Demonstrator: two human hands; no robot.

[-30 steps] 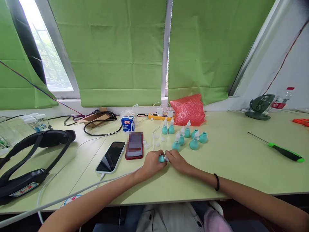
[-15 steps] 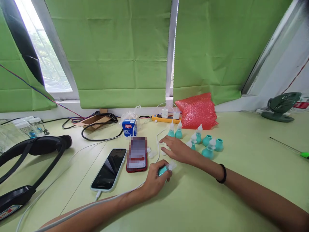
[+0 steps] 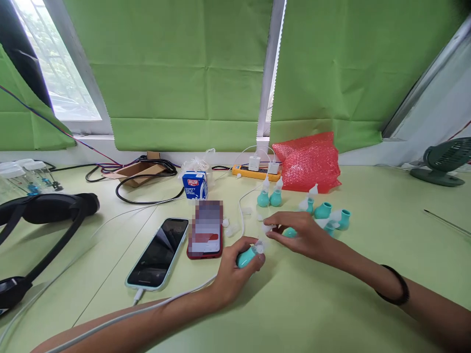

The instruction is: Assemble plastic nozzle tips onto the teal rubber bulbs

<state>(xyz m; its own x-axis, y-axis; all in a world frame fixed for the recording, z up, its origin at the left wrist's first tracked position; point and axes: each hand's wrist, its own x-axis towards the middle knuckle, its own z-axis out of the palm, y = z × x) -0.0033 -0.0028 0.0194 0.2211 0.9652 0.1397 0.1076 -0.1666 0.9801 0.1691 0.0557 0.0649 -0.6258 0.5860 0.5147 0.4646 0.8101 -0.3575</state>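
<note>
My left hand (image 3: 231,274) is wrapped round a turquoise squeeze bulb (image 3: 245,257), which lies tilted with its clear plastic top (image 3: 259,246) pointing right. Just beyond it, my right hand (image 3: 303,231) pinches a small translucent white piece (image 3: 268,228) between thumb and fingertips; its exact shape is partly hidden. Two turquoise bulbs with pointed clear nozzles (image 3: 275,197) stand upright behind the right hand. Several more bulbs are grouped to its right, among them an open-necked one (image 3: 323,210); the hand and wrist partly cover this group. Small clear pieces (image 3: 231,229) lie near the red phone.
A red-cased phone (image 3: 205,235) and a charging phone (image 3: 159,255) lie left of my hands, a white cable running over my left forearm. Behind are a blue milk carton (image 3: 195,185), a yellow power strip (image 3: 243,172) and a red bubble-wrap bag (image 3: 311,164). A black headset (image 3: 47,211) sits left.
My right hand has moved right and closer to me, its fingers closing on a small translucent piece. My left hand still grips the bulb. The view has shifted slightly.
</note>
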